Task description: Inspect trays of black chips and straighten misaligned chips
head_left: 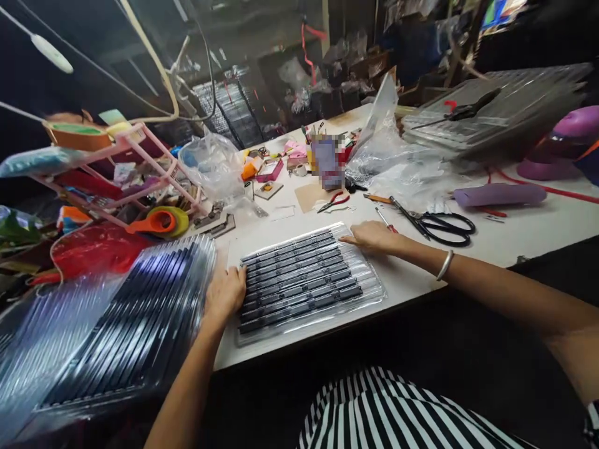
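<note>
A clear plastic tray (pixel 369 290) filled with several long dark strips lies on the white table (pixel 515 234) in front of me. My left hand (pixel 225 293) rests on the tray's left edge with its fingers curled over it. My right hand (pixel 372 237) lies flat on the tray's far right corner, fingers stretched out. A silver bangle (pixel 445 265) circles my right wrist.
A stack of similar filled trays (pixel 116 330) sits at the left. Black scissors (pixel 442 226), red pliers (pixel 333 201), a screwdriver (pixel 384 218) and plastic bags (pixel 397 162) lie behind. A pink rack (pixel 135 168), tape rolls (pixel 163 221) and more trays (pixel 491 115) crowd the back.
</note>
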### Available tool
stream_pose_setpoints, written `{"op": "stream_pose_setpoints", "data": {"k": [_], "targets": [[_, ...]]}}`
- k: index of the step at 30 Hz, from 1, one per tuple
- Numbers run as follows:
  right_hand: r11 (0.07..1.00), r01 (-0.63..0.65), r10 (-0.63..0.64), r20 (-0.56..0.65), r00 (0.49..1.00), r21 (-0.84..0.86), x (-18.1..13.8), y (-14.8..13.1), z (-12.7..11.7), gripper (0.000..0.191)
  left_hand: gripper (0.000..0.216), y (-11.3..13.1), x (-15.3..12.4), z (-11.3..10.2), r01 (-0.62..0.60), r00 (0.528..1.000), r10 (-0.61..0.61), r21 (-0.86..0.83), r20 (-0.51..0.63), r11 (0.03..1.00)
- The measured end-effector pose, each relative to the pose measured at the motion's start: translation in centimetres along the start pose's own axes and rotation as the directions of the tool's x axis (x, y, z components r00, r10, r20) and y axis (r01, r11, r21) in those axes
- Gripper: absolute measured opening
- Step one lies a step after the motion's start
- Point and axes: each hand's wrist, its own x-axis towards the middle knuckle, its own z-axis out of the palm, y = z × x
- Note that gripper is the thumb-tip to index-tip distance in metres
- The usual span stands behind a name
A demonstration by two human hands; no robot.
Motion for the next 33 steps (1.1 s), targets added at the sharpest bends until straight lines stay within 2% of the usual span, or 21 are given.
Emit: {"op": "stream_pose_setpoints", "data": {"k": [2,4,7,9,11,13,18,21,23,26,28,30,33], "targets": [[0.995,0.083,-0.085,-0.026,0.996,-0.054,0.0,-1.6,0.6,0.059,0.056,1.6,-0.5,0.3,-0.060,0.998,0.062,0.045,-0.030,0.997],[0.971,0.224,-0.226,-0.017,0.974,-0.085,0.2,-3.8,1.5,0.060,0.054,3.8,-0.8,0.8,-0.180,0.983,0.181,0.060,-0.005,0.982],[0.902,0.423,-0.421,0.040,0.906,-0.087,0.8,-6.7,3.2,0.064,0.055,6.3,-1.0,1.6,-0.382,0.921,0.378,0.035,0.090,0.923],[0.870,0.486,-0.483,0.045,0.874,-0.082,1.2,-7.4,3.9,0.066,0.064,6.7,-1.0,1.8,-0.461,0.881,0.455,0.015,0.129,0.887],[0.848,0.523,-0.523,0.027,0.852,-0.089,1.3,-7.3,4.2,0.068,0.071,6.0,-0.9,1.8,-0.509,0.851,0.503,-0.002,0.151,0.861],[0.836,0.539,-0.540,0.018,0.842,-0.101,1.2,-6.6,4.1,0.067,0.069,5.0,-1.1,1.8,-0.517,0.845,0.512,-0.010,0.155,0.856],[0.888,0.453,-0.448,0.066,0.891,-0.084,0.3,-5.8,3.8,0.072,0.063,4.3,-2.0,2.3,-0.375,0.926,0.373,0.023,0.064,0.927],[0.906,0.413,-0.412,0.026,0.911,-0.089,-0.2,-6.3,3.7,0.073,0.068,4.1,-2.4,2.5,-0.261,0.965,0.260,-0.040,-0.021,0.965],[0.913,0.393,-0.397,-0.015,0.918,-0.107,-0.6,-6.3,3.7,0.072,0.064,3.0,-2.4,2.4,-0.264,0.965,0.262,-0.118,-0.032,0.957],[0.938,0.323,-0.334,-0.079,0.939,-0.127,-1.5,-6.0,3.6,0.067,0.053,0.1,-2.3,2.5,-0.318,0.948,0.317,-0.180,-0.034,0.931],[0.963,0.236,-0.253,-0.129,0.959,-0.132,-2.8,-5.9,3.8,0.063,0.055,-1.7,-2.2,2.8,-0.285,0.959,0.275,-0.229,-0.076,0.931],[0.988,0.120,-0.137,-0.190,0.972,-0.101,-4.7,-6.1,4.4,0.055,0.057,-2.8,-1.9,3.2,-0.236,0.970,0.212,-0.269,-0.116,0.934],[0.999,0.011,0.001,-0.296,0.955,0.040,-9.0,-6.3,5.8,0.045,0.055,-2.9,-1.3,3.2,-0.208,0.977,0.182,-0.285,-0.114,0.936]]}}
